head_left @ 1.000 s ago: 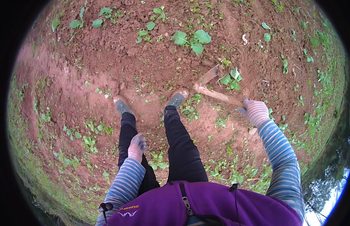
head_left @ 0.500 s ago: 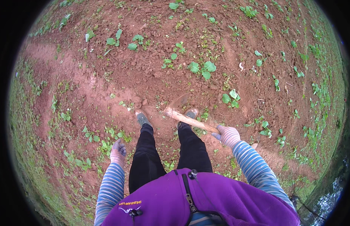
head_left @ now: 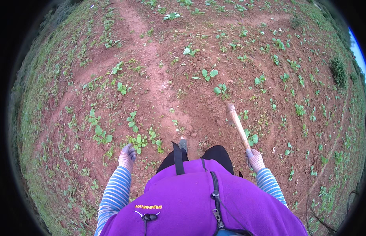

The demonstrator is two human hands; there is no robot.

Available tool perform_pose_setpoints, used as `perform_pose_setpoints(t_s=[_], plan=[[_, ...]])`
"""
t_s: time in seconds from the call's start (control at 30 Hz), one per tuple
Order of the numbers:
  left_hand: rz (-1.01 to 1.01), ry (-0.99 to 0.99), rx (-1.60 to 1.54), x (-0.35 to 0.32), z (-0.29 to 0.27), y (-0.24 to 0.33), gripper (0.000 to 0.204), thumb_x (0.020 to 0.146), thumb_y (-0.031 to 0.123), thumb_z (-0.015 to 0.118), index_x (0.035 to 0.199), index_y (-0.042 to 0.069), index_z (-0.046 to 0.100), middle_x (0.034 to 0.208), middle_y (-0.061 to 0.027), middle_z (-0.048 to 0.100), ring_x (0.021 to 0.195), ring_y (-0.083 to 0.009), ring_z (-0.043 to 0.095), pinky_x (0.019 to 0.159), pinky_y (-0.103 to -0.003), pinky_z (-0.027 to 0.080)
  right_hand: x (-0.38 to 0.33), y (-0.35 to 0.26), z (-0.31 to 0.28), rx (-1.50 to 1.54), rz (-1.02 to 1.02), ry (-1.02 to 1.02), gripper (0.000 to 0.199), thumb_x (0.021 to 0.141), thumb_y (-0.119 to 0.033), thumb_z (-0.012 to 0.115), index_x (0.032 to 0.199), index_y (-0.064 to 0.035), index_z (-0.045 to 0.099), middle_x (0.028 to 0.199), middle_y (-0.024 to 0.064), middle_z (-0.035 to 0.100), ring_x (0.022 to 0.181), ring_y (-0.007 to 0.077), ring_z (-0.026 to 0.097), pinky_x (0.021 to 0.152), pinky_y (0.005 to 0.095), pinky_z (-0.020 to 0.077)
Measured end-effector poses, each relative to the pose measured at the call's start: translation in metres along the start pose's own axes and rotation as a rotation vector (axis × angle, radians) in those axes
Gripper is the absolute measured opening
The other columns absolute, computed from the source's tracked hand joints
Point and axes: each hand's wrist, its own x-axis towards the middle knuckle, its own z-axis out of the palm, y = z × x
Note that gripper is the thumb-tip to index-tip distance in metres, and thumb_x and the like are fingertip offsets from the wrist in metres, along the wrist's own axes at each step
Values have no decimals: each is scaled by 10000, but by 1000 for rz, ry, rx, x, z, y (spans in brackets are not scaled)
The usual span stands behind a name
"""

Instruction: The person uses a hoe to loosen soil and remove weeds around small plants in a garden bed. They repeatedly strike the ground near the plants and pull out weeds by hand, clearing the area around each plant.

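Head | right hand grips hoe | red soil holds seedlings

Hoe in right grip; left grip near plants; path ahead of shoe, between plants and hoe.

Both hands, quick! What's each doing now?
Pink-and-grey gloved left hand: fingers curled, no object visible; can't tell if fully closed.
Pink-and-grey gloved right hand: closed, holding a pale, straight wooden tool handle.
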Motion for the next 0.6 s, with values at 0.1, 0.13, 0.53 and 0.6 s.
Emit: perform_pose_setpoints(t_s=[0.1,0.13,0.53,0.6], plan=[[5,-68,-61,-6,30,19,263,920,312,637,1117,139,618,719,18,624,575,-98,574,489,-237,459,-3,-67,20,188,16,-134,259,961,-347,610,855,-122,538,559,-17,490,394,100,417,366,264,327],[6,-101,-58,-9,42,26,251,923,305,634,1112,141,618,718,17,624,576,-99,576,493,-238,464,-3,-88,28,248,16,-178,256,960,-337,613,853,-119,532,552,-15,485,390,101,417,361,267,325],[120,-455,250,80,120,113,283,1003,265,522,1235,113,582,840,18,606,679,-80,558,609,-226,480,118,-338,113,146,-112,-502,181,934,-236,634,860,-112,524,576,-28,493,409,89,423,369,267,339],[100,-308,235,120,117,127,281,990,276,532,1218,123,591,810,16,602,629,-83,539,551,-236,459,147,-386,133,47,-112,-481,172,930,-229,634,865,-118,520,574,-26,489,416,93,429,375,267,344]])
